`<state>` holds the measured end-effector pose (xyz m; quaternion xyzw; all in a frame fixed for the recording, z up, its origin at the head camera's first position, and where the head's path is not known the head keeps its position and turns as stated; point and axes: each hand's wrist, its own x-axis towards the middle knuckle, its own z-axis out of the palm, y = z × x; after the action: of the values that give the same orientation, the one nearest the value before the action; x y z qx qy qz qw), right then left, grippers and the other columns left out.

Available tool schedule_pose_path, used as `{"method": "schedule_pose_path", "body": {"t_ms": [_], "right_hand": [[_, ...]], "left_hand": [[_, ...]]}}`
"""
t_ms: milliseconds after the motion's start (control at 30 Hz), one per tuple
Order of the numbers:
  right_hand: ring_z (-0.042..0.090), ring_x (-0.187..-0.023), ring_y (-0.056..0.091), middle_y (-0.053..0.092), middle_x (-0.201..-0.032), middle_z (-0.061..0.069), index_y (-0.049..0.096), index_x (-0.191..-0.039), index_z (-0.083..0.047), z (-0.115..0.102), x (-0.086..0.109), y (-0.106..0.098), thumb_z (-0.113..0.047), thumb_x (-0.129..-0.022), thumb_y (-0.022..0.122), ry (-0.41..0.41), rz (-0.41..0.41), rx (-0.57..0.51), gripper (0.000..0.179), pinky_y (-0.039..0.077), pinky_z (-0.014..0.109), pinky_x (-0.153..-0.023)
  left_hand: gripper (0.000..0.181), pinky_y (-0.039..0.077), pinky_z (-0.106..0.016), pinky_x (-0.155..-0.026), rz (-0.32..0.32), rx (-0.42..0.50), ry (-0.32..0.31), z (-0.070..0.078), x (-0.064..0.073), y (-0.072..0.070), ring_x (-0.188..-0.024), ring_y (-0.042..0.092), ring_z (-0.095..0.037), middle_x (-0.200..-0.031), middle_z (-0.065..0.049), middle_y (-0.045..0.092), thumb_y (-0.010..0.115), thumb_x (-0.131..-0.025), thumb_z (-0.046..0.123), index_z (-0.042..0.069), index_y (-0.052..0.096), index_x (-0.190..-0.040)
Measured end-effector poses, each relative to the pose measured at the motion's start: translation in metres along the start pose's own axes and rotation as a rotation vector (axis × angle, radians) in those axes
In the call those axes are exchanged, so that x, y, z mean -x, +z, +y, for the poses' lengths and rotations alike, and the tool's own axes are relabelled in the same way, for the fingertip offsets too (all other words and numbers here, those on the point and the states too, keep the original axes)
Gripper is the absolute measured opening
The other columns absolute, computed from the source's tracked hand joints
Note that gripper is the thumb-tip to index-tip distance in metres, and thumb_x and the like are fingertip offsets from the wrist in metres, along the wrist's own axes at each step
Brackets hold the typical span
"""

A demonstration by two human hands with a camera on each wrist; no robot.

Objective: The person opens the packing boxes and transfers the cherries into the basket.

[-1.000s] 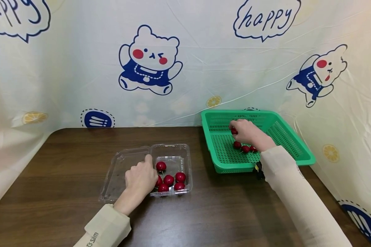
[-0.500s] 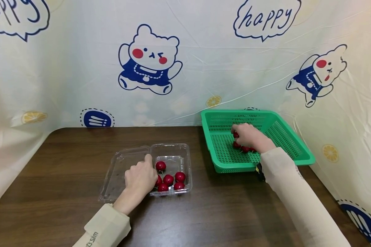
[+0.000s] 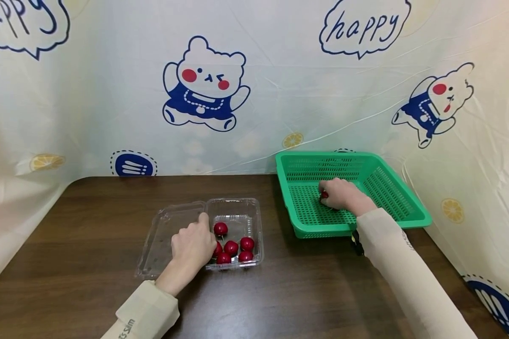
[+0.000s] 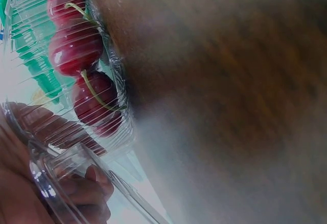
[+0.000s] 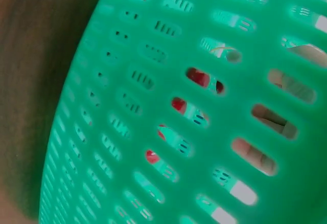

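My left hand (image 3: 192,245) grips the hinge side of a clear plastic clamshell box (image 3: 254,207), index finger reaching along its edge. Curled fingers (image 4: 92,193) show through the plastic in the left wrist view. Several dark red cherries (image 3: 231,247) lie in the box, some with green stems (image 4: 92,88). Inside a green slotted basket (image 3: 294,221), my right hand (image 3: 343,194) pinches a cherry (image 3: 324,194) low over the basket floor. That hand covers most of the other cherries there. Through the slots in the right wrist view appear red cherry patches (image 5: 198,76) and parts of fingers (image 5: 254,156).
The box's clear lid (image 3: 161,235) lies folded back to the left on the brown table (image 3: 89,245). Behind the table hangs a printed curtain (image 3: 123,94), close to the basket's far rim. Table surface separates box and basket.
My right hand has sunk deeper into the basket and toward its near side, taking the pinched cherry down. The cherries lying there are now largely hidden. My left hand keeps its place.
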<state>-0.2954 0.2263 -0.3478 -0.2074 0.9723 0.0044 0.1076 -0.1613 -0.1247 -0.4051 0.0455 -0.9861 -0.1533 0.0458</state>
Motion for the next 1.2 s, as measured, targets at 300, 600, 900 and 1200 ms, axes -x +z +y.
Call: {"method": "schedule_pose_path", "body": {"t_ms": [300,600,900,1200], "right_hand": [[0.020,-0.075,0.058,0.064,-0.092,0.009,0.062,-0.109,-0.008,-0.0005,0.0054,0.0118,-0.017,-0.093,0.066,-0.003,-0.023,0.003,0.019,0.047,0.036,-0.063],[0.021,-0.076,0.060,0.065,-0.093,0.010,0.063,-0.109,-0.007,0.0011,0.0027,0.0069,-0.020,-0.092,0.067,-0.009,0.005,0.032,0.022,0.050,0.038,-0.065],[0.023,-0.076,0.060,0.066,-0.093,0.011,0.063,-0.109,-0.007,0.0023,0.0015,0.0082,-0.018,-0.091,0.067,-0.011,0.026,0.039,0.022,0.050,0.040,-0.065],[0.022,-0.076,0.057,0.065,-0.094,0.011,0.062,-0.108,-0.006,0.0020,0.0004,0.0094,-0.013,-0.092,0.064,-0.019,-0.005,0.021,0.018,0.048,0.037,-0.064]], "left_hand": [[0.014,0.047,-0.048,-0.048,-0.005,0.000,0.006,0.0009,0.0046,0.0031,-0.055,0.059,-0.039,-0.070,-0.021,0.063,0.053,-0.087,0.013,0.002,0.051,-0.096],[0.015,0.047,-0.050,-0.049,0.007,-0.004,0.006,-0.0001,0.0005,0.0012,-0.057,0.060,-0.041,-0.074,-0.023,0.064,0.052,-0.087,0.013,0.002,0.051,-0.097],[0.013,0.047,-0.050,-0.048,0.011,0.001,0.006,-0.0009,0.0006,0.0010,-0.057,0.060,-0.041,-0.073,-0.023,0.064,0.052,-0.087,0.013,0.002,0.050,-0.095],[0.015,0.047,-0.049,-0.048,0.000,0.001,0.004,-0.0005,-0.0004,0.0004,-0.055,0.059,-0.039,-0.072,-0.022,0.063,0.053,-0.088,0.014,0.002,0.051,-0.097]]}}
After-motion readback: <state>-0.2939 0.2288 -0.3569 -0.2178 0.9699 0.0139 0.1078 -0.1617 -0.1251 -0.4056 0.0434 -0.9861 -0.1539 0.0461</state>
